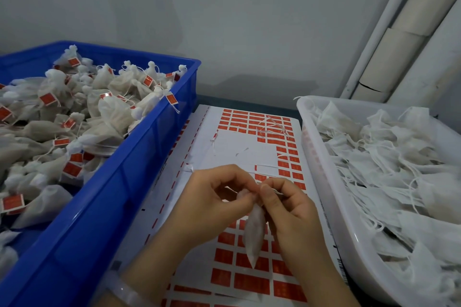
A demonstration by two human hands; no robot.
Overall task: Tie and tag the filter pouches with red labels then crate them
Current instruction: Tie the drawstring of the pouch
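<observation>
I see left hand (219, 197) and right hand (289, 207) both pinching neck of filter pouch (254, 234); pouch hangs below fingertips. Tying step, I judge: keep neck bunched, pull string (279, 192) evenly. Beside left hand, blue crate (112, 194).

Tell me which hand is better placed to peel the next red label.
Probably the right hand: red labels lie just beyond its fingers on the sheet, while the left hand pinches the pouch neck.

Left hand (219, 198) pinches; right hand (291, 209) pinches beside it.
</observation>
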